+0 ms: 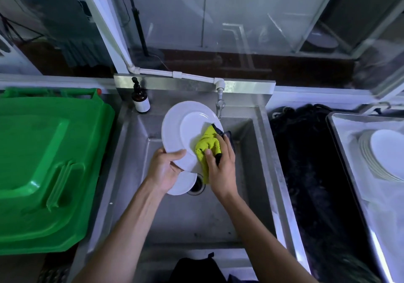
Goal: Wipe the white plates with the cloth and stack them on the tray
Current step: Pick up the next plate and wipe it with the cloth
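Two hands work over a steel sink (251, 173) at the centre of the view, a deep rectangular basin with dull, scuffed walls. At nine o'clock lies a big green bin lid (43, 169), smooth moulded plastic with ribs. At three o'clock a shallow metal tray (341, 134) holds a stack of white plates (380, 156), round and glossy, likely the ones already wiped; a dark mat (306, 173) lies between sink and tray. Near the middle, tilted up toward the viewer over the basin, is the white plate (185, 129) now being wiped, probably so drips fall into the sink. The left hand (164, 169) grips its lower rim at seven o'clock, thumb on the face, steadying it. The right hand (220, 164) is clamped on a bunched yellow-green cloth (207, 145), soft and nubbly with a dark edge, pressing it on the plate's lower right face. Below the left hand a second white plate (183, 184) rests on the sink floor beside the drain (197, 185), apparently waiting its turn. At twelve o'clock stand a brown pump bottle (141, 101) and a small tap (219, 105).
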`<state>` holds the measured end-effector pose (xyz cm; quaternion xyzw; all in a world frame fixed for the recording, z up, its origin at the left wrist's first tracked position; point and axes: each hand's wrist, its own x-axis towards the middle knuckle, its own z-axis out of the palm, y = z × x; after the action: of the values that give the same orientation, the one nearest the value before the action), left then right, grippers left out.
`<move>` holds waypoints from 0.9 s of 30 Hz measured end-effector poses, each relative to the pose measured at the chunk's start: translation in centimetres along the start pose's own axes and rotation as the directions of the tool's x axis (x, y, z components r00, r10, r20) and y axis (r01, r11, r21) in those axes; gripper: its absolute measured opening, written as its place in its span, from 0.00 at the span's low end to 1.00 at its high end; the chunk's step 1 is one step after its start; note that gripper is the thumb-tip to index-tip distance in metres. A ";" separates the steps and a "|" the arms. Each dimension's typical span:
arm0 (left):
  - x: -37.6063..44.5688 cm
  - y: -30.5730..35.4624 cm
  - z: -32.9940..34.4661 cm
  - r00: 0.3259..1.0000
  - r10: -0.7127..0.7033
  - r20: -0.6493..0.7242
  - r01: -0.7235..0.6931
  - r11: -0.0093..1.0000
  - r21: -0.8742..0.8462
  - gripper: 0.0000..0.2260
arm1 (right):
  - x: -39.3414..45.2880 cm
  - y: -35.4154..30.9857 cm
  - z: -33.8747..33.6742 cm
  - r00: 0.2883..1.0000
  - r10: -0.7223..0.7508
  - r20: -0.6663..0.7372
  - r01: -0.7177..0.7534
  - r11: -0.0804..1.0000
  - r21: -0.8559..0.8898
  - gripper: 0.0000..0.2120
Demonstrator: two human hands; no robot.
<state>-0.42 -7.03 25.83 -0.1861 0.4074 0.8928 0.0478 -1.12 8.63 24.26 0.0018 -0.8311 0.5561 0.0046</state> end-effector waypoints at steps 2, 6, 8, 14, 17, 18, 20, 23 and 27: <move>0.1 0.1 -0.4 1.000 -0.012 0.027 0.012 1.000 0.005 0.14 | 0.2 -0.2 -0.2 1.000 0.004 -0.019 -0.005 1.000 -0.010 0.26; 0.5 0.6 -1.3 0.997 -0.030 0.069 0.027 0.998 0.050 0.16 | 1.0 -0.6 -1.1 0.999 0.014 -0.041 -0.013 1.000 0.018 0.26; 0.7 1.0 -1.8 0.993 -0.050 0.106 0.040 0.995 0.088 0.16 | 1.5 -0.7 -1.8 0.999 0.017 -0.051 -0.016 1.000 0.023 0.26; 1.6 2.4 -3.4 0.970 -0.146 0.193 0.108 0.975 0.192 0.16 | 3.3 -0.9 -3.2 0.997 -0.050 -0.063 0.045 0.996 -0.072 0.24; 2.3 3.5 -4.0 0.958 -0.189 0.213 0.138 0.962 0.234 0.16 | 3.8 -0.8 -3.6 0.994 -0.109 -0.023 0.106 0.988 -0.109 0.24; 2.5 3.8 -4.2 0.954 -0.200 0.224 0.142 0.958 0.250 0.15 | 3.8 -0.8 -3.6 0.992 -0.127 -0.013 0.124 0.985 -0.122 0.24; 3.0 4.5 -4.5 0.944 -0.223 0.243 0.153 0.948 0.279 0.15 | 4.1 -0.9 -3.7 0.988 -0.152 -0.005 0.150 0.979 -0.141 0.24; 3.6 5.3 -4.9 0.927 -0.269 0.263 0.175 0.927 0.331 0.16 | 4.5 -1.0 -3.7 0.984 -0.180 -0.001 0.178 0.971 -0.162 0.24; 4.3 6.2 -5.1 0.903 -0.333 0.272 0.196 0.881 0.431 0.17 | 4.7 -1.2 -3.6 0.986 -0.167 0.026 0.169 0.970 -0.172 0.25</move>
<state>-4.39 -15.23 25.54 -0.0713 0.5342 0.7956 0.2766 -5.81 11.54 26.84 0.0749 -0.8733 0.4791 0.0472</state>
